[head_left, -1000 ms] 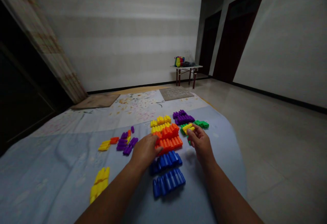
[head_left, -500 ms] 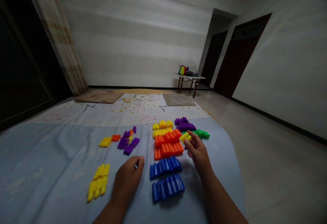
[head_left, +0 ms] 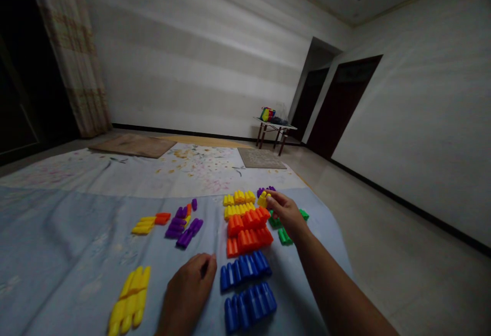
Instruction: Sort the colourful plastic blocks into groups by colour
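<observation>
My right hand (head_left: 286,210) pinches a small yellow bullet-shaped plastic block piece (head_left: 264,199), held upright over the right end of the yellow rows (head_left: 240,204). Beneath my right wrist lie green blocks (head_left: 284,236), partly hidden, and purple blocks (head_left: 264,191) show behind the fingers. Nearer to me stand orange rows (head_left: 249,231) and two blue rows (head_left: 247,300). My left hand (head_left: 191,287) rests on the cloth left of the blue rows, fingers curled, with nothing visible in it.
Loose purple blocks (head_left: 184,228) lie left of the rows, beside a yellow group (head_left: 143,225) with orange pieces (head_left: 162,218). More yellow blocks (head_left: 130,300) sit near left. A blue floral cloth (head_left: 76,254) covers the surface. Two mats and a small table (head_left: 276,125) are farther back.
My right hand has moved back and left with the yellow piece, which is now turned upright. Green blocks nearer me have come into sight. The view has tilted; my left hand stays beside the blue rows.
</observation>
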The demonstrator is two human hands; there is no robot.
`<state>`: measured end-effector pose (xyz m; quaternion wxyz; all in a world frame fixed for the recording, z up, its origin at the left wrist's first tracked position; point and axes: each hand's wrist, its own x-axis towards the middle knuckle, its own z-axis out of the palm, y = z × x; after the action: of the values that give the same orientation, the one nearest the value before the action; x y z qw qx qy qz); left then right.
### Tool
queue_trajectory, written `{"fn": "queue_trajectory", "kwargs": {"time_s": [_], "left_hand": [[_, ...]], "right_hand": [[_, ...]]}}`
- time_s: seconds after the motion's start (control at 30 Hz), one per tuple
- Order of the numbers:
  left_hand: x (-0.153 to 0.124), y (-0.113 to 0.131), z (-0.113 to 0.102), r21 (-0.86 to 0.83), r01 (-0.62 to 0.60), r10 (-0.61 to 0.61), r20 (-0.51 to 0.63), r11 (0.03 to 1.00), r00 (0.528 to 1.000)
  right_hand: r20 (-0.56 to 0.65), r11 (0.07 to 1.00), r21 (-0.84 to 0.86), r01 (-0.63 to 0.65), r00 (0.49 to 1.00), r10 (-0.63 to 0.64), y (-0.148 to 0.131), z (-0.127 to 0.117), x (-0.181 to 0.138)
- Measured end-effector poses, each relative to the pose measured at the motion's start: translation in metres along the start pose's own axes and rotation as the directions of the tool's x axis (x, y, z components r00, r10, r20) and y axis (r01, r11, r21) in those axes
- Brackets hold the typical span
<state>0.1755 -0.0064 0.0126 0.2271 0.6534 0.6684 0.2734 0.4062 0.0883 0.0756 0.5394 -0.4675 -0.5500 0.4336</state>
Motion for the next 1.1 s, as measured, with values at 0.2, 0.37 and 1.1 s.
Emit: {"fn": "queue_trajectory", "kwargs": {"time_s": [0.2, 0.37, 1.1], "left_hand": [[0.001, -0.002, 0.003, 0.002, 0.017, -0.017, 0.007, 1.000, 1.000], [0.002, -0.001, 0.002, 0.003, 0.027, -0.027, 0.010, 1.000, 1.000], [-0.002, -0.002, 0.004, 0.004, -0.018, 0.018, -0.072, 1.000, 0.997]], "right_hand": [[0.083, 0.933, -0.359, 0.004, 0.996, 0.028, -0.009, 0.019, 0.050], [0.117, 0.827, -0.561, -0.035, 0.986, 0.121, 0.003, 0.039, 0.081], [0.240, 0.538, -0.826, 0.168, 0.968, 0.067, -0.003, 0.086, 0.063]]}}
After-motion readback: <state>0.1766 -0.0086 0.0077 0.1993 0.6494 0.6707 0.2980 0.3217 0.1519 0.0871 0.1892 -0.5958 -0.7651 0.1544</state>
